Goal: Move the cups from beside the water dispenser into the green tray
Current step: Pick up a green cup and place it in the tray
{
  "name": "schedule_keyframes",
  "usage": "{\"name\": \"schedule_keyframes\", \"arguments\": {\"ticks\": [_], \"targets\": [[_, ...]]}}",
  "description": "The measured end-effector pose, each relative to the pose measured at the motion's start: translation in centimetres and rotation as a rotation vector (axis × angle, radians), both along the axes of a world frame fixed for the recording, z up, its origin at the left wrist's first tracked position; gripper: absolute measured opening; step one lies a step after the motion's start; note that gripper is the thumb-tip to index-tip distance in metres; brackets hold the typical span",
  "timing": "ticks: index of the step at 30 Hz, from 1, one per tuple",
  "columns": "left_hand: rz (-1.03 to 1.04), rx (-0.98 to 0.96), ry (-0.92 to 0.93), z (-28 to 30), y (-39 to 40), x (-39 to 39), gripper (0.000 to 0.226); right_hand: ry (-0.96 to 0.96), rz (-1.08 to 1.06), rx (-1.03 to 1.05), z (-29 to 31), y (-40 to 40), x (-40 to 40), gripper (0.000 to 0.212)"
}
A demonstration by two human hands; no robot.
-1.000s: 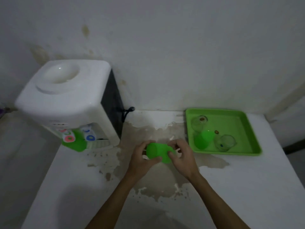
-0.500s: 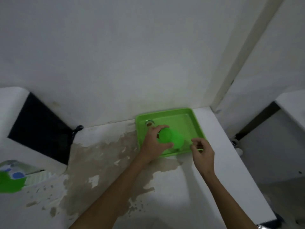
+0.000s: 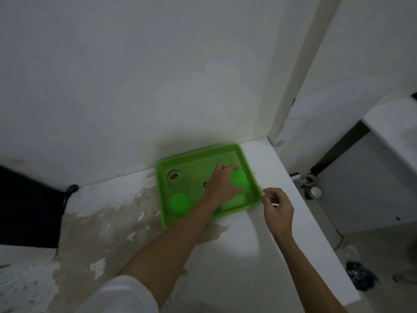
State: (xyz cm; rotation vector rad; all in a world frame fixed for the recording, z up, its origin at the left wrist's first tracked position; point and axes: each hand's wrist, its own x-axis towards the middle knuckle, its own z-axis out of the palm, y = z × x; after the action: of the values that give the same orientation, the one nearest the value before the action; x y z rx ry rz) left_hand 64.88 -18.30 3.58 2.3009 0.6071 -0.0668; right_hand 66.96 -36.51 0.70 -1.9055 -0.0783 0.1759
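A green cup [image 3: 239, 180] is being lowered by the left hand [image 3: 222, 186], fingers wrapped round it, into the green tray [image 3: 180, 161]; the right hand [image 3: 278, 206], loosely curled and empty, is being held beside the tray's corner. Release is called for next.

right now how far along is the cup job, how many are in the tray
Done: one green cup sits upside down in the green tray, and a clear glass stands near its back left corner. In hand: the left hand holds another green cup inside the tray. The right hand is empty. The dispenser's side is out of view, so what's left is unknown.
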Motion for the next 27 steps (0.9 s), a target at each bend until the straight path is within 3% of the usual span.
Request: {"name": "schedule_keyframes", "arguments": {"ticks": [10,19,27], "targets": [[-0.043,0.077,0.135,-2.5,-0.7,1.4,0.073,0.036,0.044,0.061,-1.0,2.0,1.2,0.021],[-0.028,0.033,0.134,-3.1,0.1,0.7,0.081,0.001,0.085,0.05,-0.1,2.6,1.4,0.023],[0.043,-0.101,-0.074,-2.2,3.8,-4.8,0.046,-0.041,0.146,0.021,1.4,4.2,-1.1,0.017]]}}
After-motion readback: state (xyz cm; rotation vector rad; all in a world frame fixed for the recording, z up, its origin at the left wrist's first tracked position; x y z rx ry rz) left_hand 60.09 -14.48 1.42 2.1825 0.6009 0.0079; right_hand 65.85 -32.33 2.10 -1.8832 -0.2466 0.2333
